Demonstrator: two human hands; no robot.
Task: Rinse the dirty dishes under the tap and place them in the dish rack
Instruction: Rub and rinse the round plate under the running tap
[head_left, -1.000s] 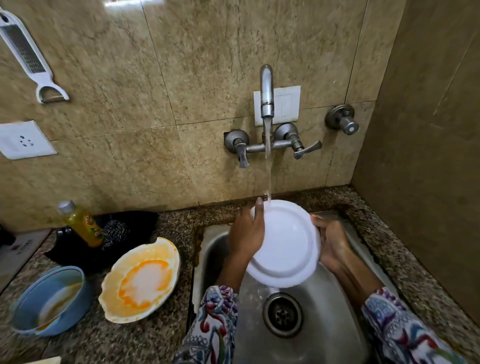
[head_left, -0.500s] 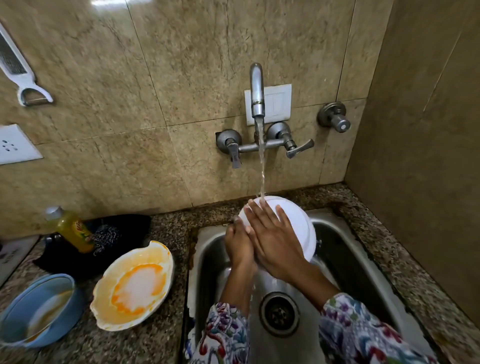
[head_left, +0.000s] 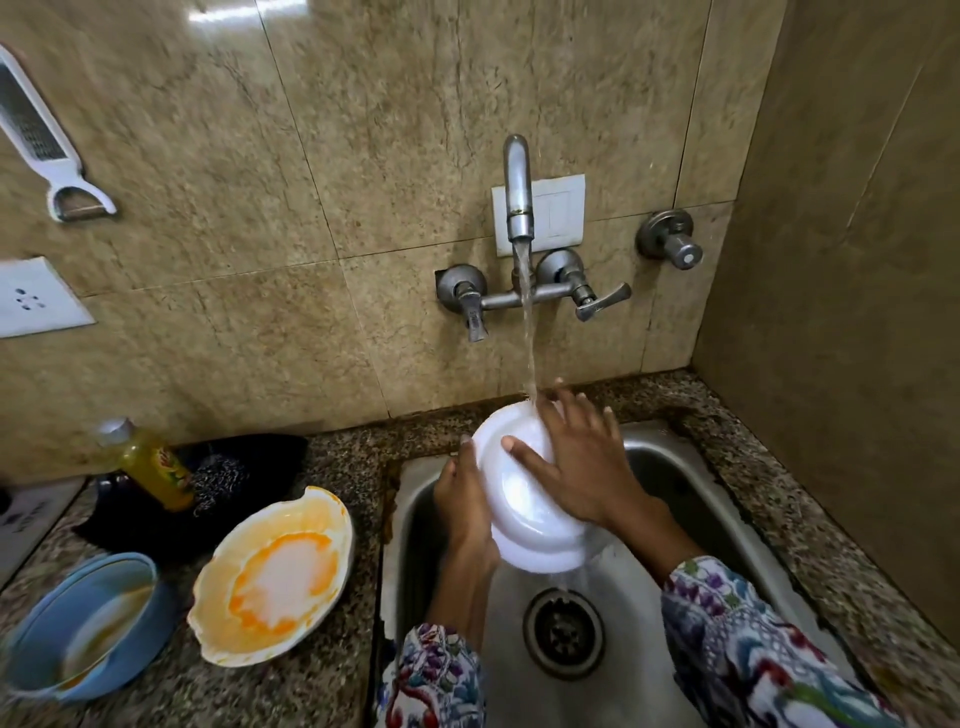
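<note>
A white plate (head_left: 524, 525) is tilted over the steel sink (head_left: 670, 483), with water from the wall tap (head_left: 518, 192) striking its upper edge. My left hand (head_left: 465, 506) grips the plate's left rim from behind. My right hand (head_left: 576, 457) lies flat on the plate's face, fingers spread, under the stream. On the counter to the left sit a white plate smeared with orange sauce (head_left: 275, 577) and a blue bowl (head_left: 78, 623) with orange residue. No dish rack is in view.
A yellow dish-soap bottle (head_left: 150, 467) and a steel scrubber (head_left: 218, 478) rest on a black tray behind the dirty plate. A grater (head_left: 36, 130) hangs on the tiled wall. The drain (head_left: 563, 631) is below the plate. A side wall stands close on the right.
My right hand moved from the plate's right rim onto its face and now rubs higher, up by the stream. The plate has tilted, and the view shifted slightly.
</note>
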